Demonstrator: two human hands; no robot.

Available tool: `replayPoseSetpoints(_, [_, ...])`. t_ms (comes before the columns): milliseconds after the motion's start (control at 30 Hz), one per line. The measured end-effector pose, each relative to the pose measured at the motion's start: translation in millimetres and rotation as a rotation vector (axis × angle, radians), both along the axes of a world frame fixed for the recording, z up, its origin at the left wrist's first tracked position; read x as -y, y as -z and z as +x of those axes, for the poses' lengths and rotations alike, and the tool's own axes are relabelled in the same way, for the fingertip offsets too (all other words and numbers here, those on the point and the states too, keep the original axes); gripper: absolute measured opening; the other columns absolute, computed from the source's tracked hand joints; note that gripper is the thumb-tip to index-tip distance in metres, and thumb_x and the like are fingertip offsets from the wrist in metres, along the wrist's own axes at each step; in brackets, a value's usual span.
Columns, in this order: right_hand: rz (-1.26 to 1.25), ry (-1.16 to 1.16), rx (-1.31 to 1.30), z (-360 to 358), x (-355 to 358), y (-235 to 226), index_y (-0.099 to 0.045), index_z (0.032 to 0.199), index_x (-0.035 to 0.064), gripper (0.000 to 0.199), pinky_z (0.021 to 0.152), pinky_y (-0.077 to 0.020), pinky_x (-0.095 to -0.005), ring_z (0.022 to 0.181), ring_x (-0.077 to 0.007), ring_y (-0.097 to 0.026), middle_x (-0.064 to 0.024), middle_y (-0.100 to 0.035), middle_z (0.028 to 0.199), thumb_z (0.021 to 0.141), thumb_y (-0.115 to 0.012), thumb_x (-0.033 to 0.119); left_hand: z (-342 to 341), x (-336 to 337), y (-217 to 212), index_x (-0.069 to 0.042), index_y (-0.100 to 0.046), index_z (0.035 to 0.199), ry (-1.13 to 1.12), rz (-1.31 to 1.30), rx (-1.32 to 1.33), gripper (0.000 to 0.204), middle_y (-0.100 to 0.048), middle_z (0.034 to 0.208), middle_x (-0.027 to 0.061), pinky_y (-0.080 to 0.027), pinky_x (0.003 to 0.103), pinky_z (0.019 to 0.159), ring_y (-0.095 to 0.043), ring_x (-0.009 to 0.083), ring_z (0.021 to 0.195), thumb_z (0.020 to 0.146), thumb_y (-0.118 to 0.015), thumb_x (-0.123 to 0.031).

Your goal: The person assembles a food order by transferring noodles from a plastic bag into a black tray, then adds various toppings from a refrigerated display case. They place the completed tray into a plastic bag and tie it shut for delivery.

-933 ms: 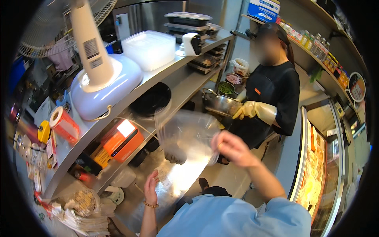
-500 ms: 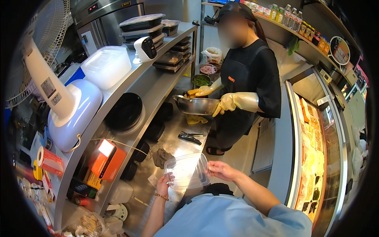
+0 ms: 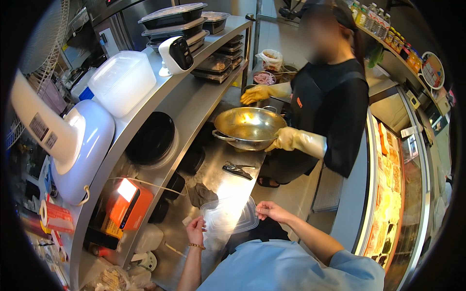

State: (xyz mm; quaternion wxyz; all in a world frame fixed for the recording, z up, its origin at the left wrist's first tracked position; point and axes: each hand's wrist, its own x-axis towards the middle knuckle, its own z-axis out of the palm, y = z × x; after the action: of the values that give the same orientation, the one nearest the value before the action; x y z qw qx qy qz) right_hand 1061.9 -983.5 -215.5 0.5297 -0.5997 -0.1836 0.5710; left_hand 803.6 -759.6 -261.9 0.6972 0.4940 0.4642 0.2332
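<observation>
A clear plastic lid [image 3: 230, 217], rectangular with rounded corners, lies level over the steel counter's near edge. My left hand [image 3: 196, 231], with a beaded bracelet at the wrist, pinches its left rim. On the opposite side, my right hand [image 3: 273, 212] has its fingertips closed at the right rim. Beyond the lid, a dark crumpled cloth [image 3: 202, 195] and black-handled tongs or clips [image 3: 238, 169] rest on the counter. A co-worker's gloved hand [image 3: 286, 139] grips a two-handled steel pan [image 3: 248, 127] tipped toward me; their other glove [image 3: 256, 95] is raised behind it.
Left of the counter runs a steel shelf [image 3: 165, 94] bearing a white fan [image 3: 80, 138], a white tub [image 3: 124, 82], a small camera [image 3: 175, 56] and stacked black containers [image 3: 172, 22]. An orange device [image 3: 130, 204] sits below. A lit food display case [image 3: 386, 194] stands at right.
The co-worker has taken one glove out of the pan and tilted the pan so its inside shows. My hands and the lid stay almost in place, while the view has shifted slightly.
</observation>
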Motion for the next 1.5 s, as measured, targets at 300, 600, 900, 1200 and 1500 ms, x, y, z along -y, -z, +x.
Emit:
replayPoseSetpoints(300, [-0.061,0.3,0.318,117,-43,105,-0.061,0.096,0.0031,0.007,0.059,-0.0485,-0.0246,0.065,-0.0088,-0.057,-0.0018,-0.06,0.076,0.092,-0.063,0.009,152,-46,20,0.001,-0.069,0.102,0.089,0.143,-0.106,0.02,-0.064,0.073,0.0014,-0.045,0.023,0.051,-0.056,0.009,0.063,0.093,-0.062,-0.016])
replayPoseSetpoints(600, [-0.194,0.687,0.856,368,-172,124,-0.067,0.085,-0.0019,0.017,0.064,-0.0502,-0.0325,0.066,-0.0176,-0.065,-0.0115,-0.068,0.072,0.083,-0.068,0.015,486,-189,37,-0.002,-0.069,0.086,0.308,0.786,-0.503,0.023,-0.065,0.081,0.0207,-0.05,0.039,0.067,-0.064,0.0368,0.077,0.087,-0.059,-0.023])
replayPoseSetpoints(900, [-0.365,0.539,1.022,435,-220,113,-0.064,0.091,-0.0028,0.016,0.073,-0.052,-0.0434,0.077,-0.0363,-0.066,-0.0201,-0.066,0.083,0.079,-0.062,0.009,562,-220,87,-0.007,-0.073,0.09,0.265,0.878,-0.654,0.023,-0.064,0.093,0.0203,-0.051,0.043,0.074,-0.063,0.039,0.082,0.09,-0.06,-0.026])
replayPoseSetpoints(1200, [-0.116,0.507,0.329,479,-218,184,-0.059,0.098,-0.0023,0.01,0.048,-0.0468,-0.0253,0.054,-0.0116,-0.055,-0.0048,-0.061,0.076,0.089,-0.056,0.001,569,-246,145,-0.003,-0.056,0.092,0.334,0.677,-0.378,0.015,-0.06,0.085,0.0209,-0.046,0.043,0.075,-0.057,0.0374,0.083,0.095,-0.053,-0.017])
replayPoseSetpoints(1500, [0.092,-0.064,0.314,366,-169,59,-0.057,0.088,0.0038,0.005,0.057,-0.0465,-0.0224,0.063,-0.0069,-0.054,0.0006,-0.057,0.074,0.086,-0.057,-0.001,319,-88,35,-0.006,-0.051,0.096,0.146,0.332,-0.335,0.013,-0.051,0.077,0.0048,-0.043,0.031,0.064,-0.048,0.0131,0.07,0.099,-0.049,-0.019])
